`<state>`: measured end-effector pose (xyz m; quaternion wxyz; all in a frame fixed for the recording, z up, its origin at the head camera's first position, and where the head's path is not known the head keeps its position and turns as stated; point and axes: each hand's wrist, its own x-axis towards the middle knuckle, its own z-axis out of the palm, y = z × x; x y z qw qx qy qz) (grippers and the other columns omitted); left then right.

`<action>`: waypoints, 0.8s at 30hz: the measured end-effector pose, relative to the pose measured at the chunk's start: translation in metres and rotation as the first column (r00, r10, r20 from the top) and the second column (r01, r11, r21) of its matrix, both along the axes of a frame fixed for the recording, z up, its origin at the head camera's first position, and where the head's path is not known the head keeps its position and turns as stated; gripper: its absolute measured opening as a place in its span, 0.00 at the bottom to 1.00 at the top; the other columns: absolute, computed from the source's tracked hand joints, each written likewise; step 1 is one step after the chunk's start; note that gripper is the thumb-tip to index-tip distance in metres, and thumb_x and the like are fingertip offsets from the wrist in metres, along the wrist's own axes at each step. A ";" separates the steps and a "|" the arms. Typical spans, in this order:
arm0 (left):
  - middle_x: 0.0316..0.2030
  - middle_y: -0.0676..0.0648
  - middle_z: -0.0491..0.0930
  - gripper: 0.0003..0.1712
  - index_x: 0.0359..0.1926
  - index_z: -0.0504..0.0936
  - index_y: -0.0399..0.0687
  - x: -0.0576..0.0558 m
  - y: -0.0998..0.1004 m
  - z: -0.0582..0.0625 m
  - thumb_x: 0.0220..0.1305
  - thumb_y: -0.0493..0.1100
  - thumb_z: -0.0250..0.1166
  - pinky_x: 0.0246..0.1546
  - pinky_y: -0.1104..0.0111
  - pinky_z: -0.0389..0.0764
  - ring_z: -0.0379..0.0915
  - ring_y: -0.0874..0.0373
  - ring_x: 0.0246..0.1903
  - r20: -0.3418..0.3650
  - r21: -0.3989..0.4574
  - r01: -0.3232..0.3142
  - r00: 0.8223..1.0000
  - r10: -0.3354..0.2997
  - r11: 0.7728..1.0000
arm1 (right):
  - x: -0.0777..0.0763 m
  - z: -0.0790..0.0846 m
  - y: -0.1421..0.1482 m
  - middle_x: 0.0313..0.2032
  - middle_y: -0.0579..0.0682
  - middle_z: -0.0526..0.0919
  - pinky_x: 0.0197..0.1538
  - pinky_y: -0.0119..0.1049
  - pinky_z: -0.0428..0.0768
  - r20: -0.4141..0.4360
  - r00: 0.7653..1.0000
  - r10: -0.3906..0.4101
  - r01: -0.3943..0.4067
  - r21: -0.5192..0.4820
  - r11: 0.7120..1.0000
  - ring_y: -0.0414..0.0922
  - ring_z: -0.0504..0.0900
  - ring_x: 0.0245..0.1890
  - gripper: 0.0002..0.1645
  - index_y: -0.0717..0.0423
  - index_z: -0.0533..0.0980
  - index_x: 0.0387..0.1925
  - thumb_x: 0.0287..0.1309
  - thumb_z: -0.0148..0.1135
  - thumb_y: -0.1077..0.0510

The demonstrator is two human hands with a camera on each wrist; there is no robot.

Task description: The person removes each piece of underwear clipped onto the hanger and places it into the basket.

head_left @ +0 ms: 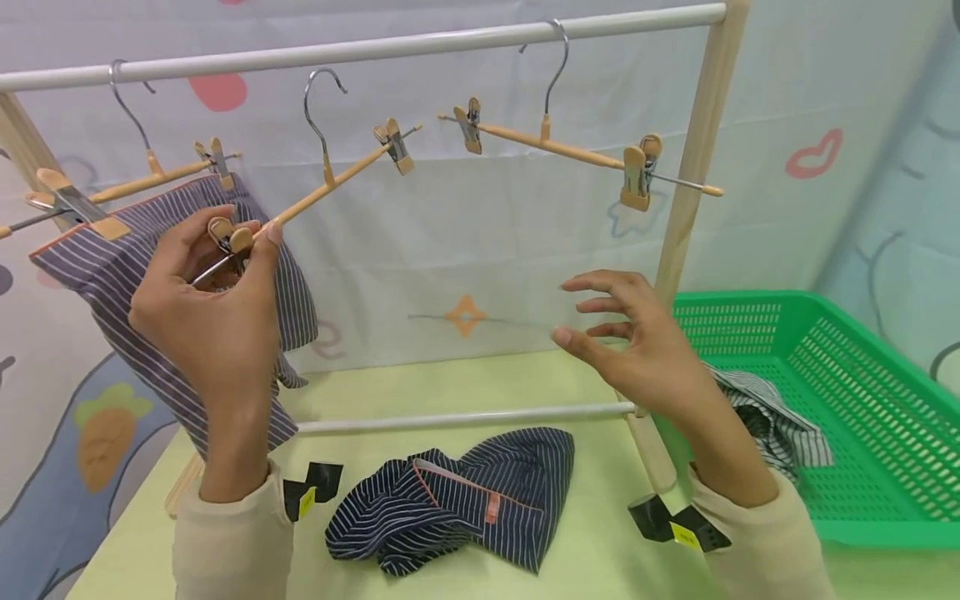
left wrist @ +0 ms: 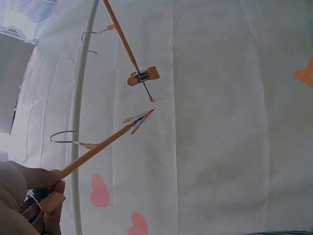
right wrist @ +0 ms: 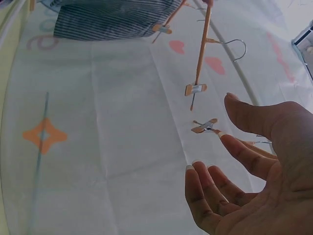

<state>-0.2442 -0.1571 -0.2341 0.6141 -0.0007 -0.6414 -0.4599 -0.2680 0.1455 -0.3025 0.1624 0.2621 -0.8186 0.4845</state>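
Observation:
My left hand (head_left: 217, 308) grips one end of a clip hanger (head_left: 327, 185), near its left clip. The hanger's metal hook is off the rail, just below it, and its free clip (head_left: 395, 147) holds nothing. My right hand (head_left: 637, 342) is in the air with its fingers apart and nothing in them, below a second clip hanger (head_left: 551, 146) that hangs bare on the white rail (head_left: 450, 43). Behind my left hand, striped pants (head_left: 135, 275) hang from another clip hanger (head_left: 153, 177). Dark striped pants (head_left: 480, 500) lie crumpled on the table.
A green basket (head_left: 847, 304) stands at the right with a grey-striped garment (head_left: 772, 417) in it. The rack has a wooden post (head_left: 697, 158) on the right and a low white bar (head_left: 465, 417) across the table (head_left: 600, 533).

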 end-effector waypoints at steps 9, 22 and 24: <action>0.29 0.49 0.84 0.14 0.38 0.85 0.45 -0.004 0.000 0.017 0.47 0.41 0.74 0.33 0.78 0.80 0.80 0.63 0.30 -0.011 0.037 -0.008 1.000 0.009 0.999 | 0.000 -0.001 0.000 0.59 0.56 0.62 0.54 0.55 0.73 0.024 1.000 -0.002 0.001 0.020 1.000 0.51 0.69 0.55 0.27 0.50 0.69 0.58 0.58 0.63 0.52; 0.30 0.47 0.86 0.15 0.37 0.86 0.49 -0.015 -0.007 0.015 0.44 0.42 0.76 0.34 0.76 0.81 0.81 0.61 0.29 -0.048 0.045 0.028 0.999 -0.025 0.999 | -0.001 -0.001 0.004 0.59 0.55 0.62 0.54 0.54 0.73 0.011 1.000 0.006 -0.007 0.030 1.000 0.51 0.69 0.55 0.25 0.49 0.69 0.58 0.60 0.62 0.52; 0.30 0.47 0.85 0.15 0.37 0.86 0.49 -0.017 -0.010 0.016 0.44 0.42 0.76 0.34 0.75 0.82 0.80 0.60 0.28 -0.053 0.051 0.024 0.998 -0.022 0.998 | -0.002 -0.002 0.004 0.58 0.55 0.63 0.55 0.54 0.73 0.017 1.000 0.012 -0.013 0.032 0.999 0.51 0.70 0.54 0.24 0.49 0.70 0.57 0.60 0.62 0.53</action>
